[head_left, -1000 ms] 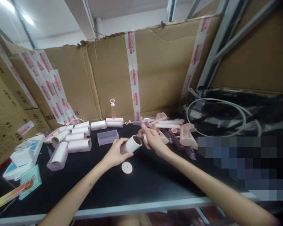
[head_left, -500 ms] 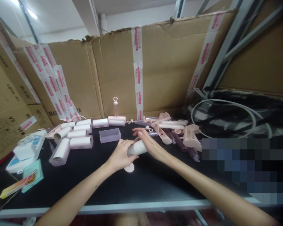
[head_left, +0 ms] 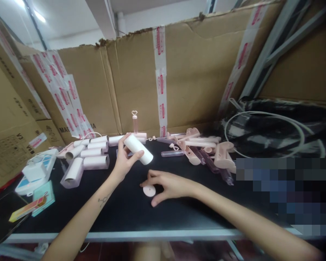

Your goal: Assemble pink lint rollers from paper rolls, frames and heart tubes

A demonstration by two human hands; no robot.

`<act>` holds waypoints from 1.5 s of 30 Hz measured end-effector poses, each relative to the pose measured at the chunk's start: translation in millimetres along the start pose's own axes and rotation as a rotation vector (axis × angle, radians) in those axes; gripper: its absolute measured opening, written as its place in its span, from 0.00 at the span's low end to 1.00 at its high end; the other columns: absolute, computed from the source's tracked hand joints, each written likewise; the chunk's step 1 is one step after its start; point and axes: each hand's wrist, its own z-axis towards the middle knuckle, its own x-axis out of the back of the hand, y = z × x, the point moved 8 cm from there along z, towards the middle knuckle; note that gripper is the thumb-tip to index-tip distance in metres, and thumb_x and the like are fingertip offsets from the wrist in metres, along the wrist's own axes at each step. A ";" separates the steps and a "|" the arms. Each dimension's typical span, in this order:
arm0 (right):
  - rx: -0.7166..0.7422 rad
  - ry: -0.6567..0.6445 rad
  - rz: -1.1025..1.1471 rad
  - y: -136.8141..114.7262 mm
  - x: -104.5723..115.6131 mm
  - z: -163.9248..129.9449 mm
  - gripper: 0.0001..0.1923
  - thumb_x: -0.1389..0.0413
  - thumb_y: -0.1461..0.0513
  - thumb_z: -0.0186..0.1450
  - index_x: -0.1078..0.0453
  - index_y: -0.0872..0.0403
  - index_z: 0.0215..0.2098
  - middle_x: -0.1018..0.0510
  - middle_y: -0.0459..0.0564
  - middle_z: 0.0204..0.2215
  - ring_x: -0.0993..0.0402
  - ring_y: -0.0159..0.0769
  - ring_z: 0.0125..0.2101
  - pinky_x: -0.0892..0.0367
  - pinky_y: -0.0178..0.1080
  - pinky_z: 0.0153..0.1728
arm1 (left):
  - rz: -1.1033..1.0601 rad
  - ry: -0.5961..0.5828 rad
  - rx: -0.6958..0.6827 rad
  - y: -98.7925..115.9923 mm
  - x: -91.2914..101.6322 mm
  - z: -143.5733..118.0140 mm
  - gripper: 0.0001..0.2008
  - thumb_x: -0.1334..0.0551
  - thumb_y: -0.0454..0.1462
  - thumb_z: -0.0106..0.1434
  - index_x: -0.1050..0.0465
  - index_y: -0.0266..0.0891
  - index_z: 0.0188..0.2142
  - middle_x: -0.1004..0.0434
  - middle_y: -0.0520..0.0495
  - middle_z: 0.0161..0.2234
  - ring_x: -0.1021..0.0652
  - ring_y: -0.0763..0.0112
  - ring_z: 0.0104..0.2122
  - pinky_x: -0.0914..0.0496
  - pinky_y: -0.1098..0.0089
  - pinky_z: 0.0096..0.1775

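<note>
My left hand (head_left: 125,159) grips a white cylindrical tube (head_left: 139,149), raised over the black table and tilted down to the right. Below it lies a small pale-pink disc (head_left: 149,190), flat on the table. Around this disc my right hand (head_left: 168,185) is spread, thumb on the near side and fingers on the far side, with a gap between them. Behind the tube, a clear lilac box is mostly hidden by my left hand. A slim clear tube (head_left: 172,154) rests beyond my right hand.
White rolls in lilac cases (head_left: 95,162) cluster at the left. Pink plastic housings (head_left: 192,145) are heaped at the right. A power strip (head_left: 38,170), a teal box (head_left: 43,197) and a phone (head_left: 5,217) sit far left. A cardboard wall (head_left: 136,79) stands behind.
Both hands were together on the white tube. My left hand has lifted it up and left, while my right hand has let go and come down to the pink disc.
</note>
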 end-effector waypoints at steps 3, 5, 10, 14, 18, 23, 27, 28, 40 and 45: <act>-0.037 0.144 0.177 9.9 5.4 6.9 0.20 0.38 0.54 0.54 0.27 0.54 0.42 0.31 0.47 0.32 0.32 0.33 0.32 0.35 0.35 0.35 | -0.125 0.101 0.023 -0.2 4.5 -1.5 0.34 0.32 0.37 0.52 0.47 0.49 0.55 0.30 0.50 0.41 0.26 0.70 0.38 0.30 0.71 0.39; -0.086 0.394 0.432 24.1 22.3 6.6 0.19 0.38 0.54 0.54 0.29 0.55 0.41 0.30 0.47 0.32 0.31 0.32 0.32 0.34 0.36 0.36 | -0.207 0.175 0.041 -3.3 5.6 -4.5 0.34 0.33 0.38 0.53 0.49 0.50 0.56 0.30 0.50 0.40 0.26 0.69 0.39 0.29 0.69 0.40; -0.141 0.742 0.958 47.0 33.7 -1.4 0.17 0.36 0.58 0.53 0.30 0.54 0.40 0.26 0.47 0.36 0.28 0.33 0.37 0.35 0.41 0.46 | -0.210 0.231 0.082 -18.0 -2.7 -12.8 0.36 0.32 0.39 0.52 0.50 0.50 0.56 0.31 0.47 0.48 0.26 0.67 0.44 0.30 0.68 0.43; -0.146 0.770 1.079 46.5 29.0 -3.1 0.16 0.34 0.60 0.51 0.27 0.54 0.37 0.24 0.47 0.37 0.27 0.35 0.39 0.35 0.41 0.48 | -0.138 0.187 0.040 -21.6 -8.0 -13.9 0.38 0.32 0.38 0.51 0.52 0.50 0.57 0.33 0.45 0.50 0.27 0.68 0.45 0.31 0.70 0.45; -0.128 0.782 1.124 44.6 31.2 -5.7 0.16 0.34 0.61 0.52 0.26 0.54 0.39 0.24 0.47 0.38 0.28 0.35 0.42 0.35 0.41 0.50 | -0.104 0.136 0.001 -21.6 -7.5 -10.3 0.38 0.32 0.38 0.52 0.53 0.50 0.57 0.34 0.44 0.51 0.27 0.67 0.45 0.31 0.70 0.45; -0.177 0.662 1.293 47.6 21.7 -1.8 0.11 0.37 0.61 0.55 0.25 0.54 0.37 0.24 0.48 0.38 0.28 0.34 0.41 0.34 0.41 0.49 | -0.046 0.108 -0.029 -23.7 -7.1 -8.5 0.38 0.33 0.40 0.53 0.54 0.50 0.58 0.34 0.44 0.50 0.27 0.67 0.45 0.30 0.68 0.45; -0.180 0.687 1.336 53.5 17.4 -1.7 0.11 0.36 0.60 0.55 0.24 0.54 0.36 0.23 0.49 0.37 0.28 0.33 0.40 0.36 0.38 0.49 | -0.010 0.099 0.006 -31.1 -13.4 -13.0 0.40 0.34 0.41 0.53 0.57 0.50 0.58 0.35 0.43 0.51 0.27 0.65 0.46 0.29 0.66 0.44; -0.163 0.711 1.309 53.7 18.6 -2.4 0.12 0.36 0.59 0.55 0.24 0.55 0.37 0.23 0.49 0.36 0.28 0.33 0.40 0.36 0.38 0.49 | -0.005 0.100 0.025 -33.8 -15.1 -14.5 0.39 0.35 0.42 0.54 0.59 0.50 0.58 0.35 0.42 0.51 0.27 0.64 0.46 0.29 0.65 0.44; -0.133 0.582 1.366 24.1 14.0 -0.6 0.16 0.45 0.52 0.61 0.27 0.57 0.35 0.23 0.51 0.32 0.28 0.37 0.38 0.37 0.42 0.48 | 0.647 0.085 -0.377 15.1 -15.1 -17.8 0.44 0.27 0.39 0.40 0.48 0.41 0.53 0.46 0.36 0.55 0.41 0.52 0.58 0.46 0.51 0.57; -0.112 0.344 1.236 10.0 6.7 4.7 0.26 0.57 0.48 0.64 0.28 0.59 0.39 0.24 0.54 0.38 0.29 0.39 0.42 0.38 0.42 0.50 | 0.553 0.054 -0.245 9.3 -13.6 -15.0 0.48 0.25 0.38 0.33 0.45 0.40 0.53 0.45 0.37 0.56 0.39 0.50 0.57 0.38 0.56 0.53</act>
